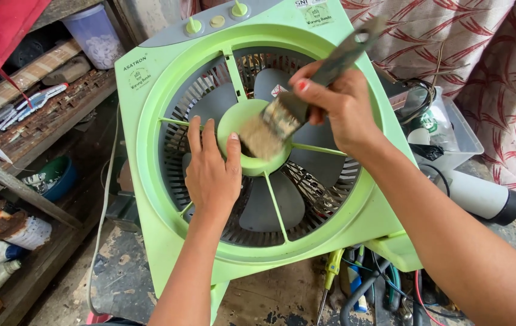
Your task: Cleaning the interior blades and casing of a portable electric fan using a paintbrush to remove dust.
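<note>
Pale green plastic box fan (167,84) tilted on a cluttered workbench, left hand (212,172) flat on its grille, fingers open beside the round centre hub (252,136), right hand (339,105) clasping a worn wooden-handled paintbrush (282,118), bristles touching the hub, screwdrivers (330,278) below.

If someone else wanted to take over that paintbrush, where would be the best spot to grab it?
By the free end of the paintbrush handle, coming from the upper right. The handle slants up and away from the right hand, leaving that end bare, while the bristles press on the green fan hub beside the left hand.
</note>
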